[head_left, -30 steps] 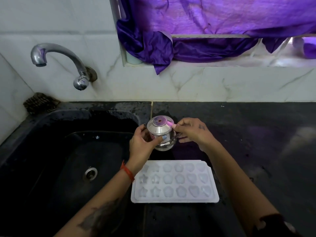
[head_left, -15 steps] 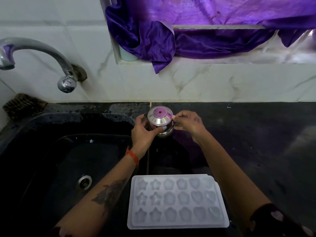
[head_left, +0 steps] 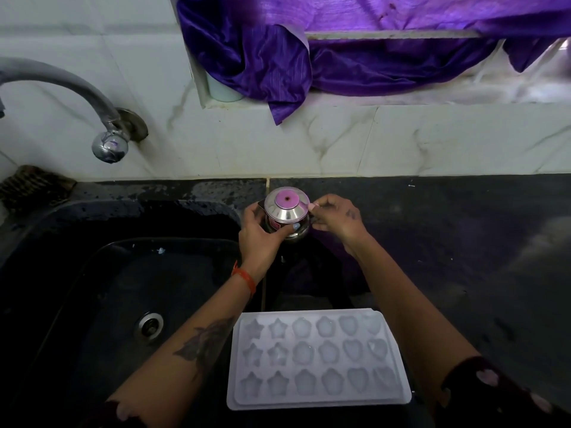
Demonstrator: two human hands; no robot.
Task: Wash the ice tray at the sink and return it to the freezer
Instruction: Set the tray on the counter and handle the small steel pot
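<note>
A black sink (head_left: 92, 273) sat beside the dark counter (head_left: 463, 242), a curved tap (head_left: 102, 131) over it. The white ice tray (head_left: 318, 362), with star, flower and heart moulds, lay flat on the counter near the sink's edge. Well behind it, the left hand (head_left: 259, 236) curled round a small steel pot (head_left: 287, 214), while the right hand (head_left: 336, 219) pinched at the pot's side.

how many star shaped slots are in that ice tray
6, in the two leftmost columns of the ice tray on the counter, three rows each. None looks hidden.
</note>
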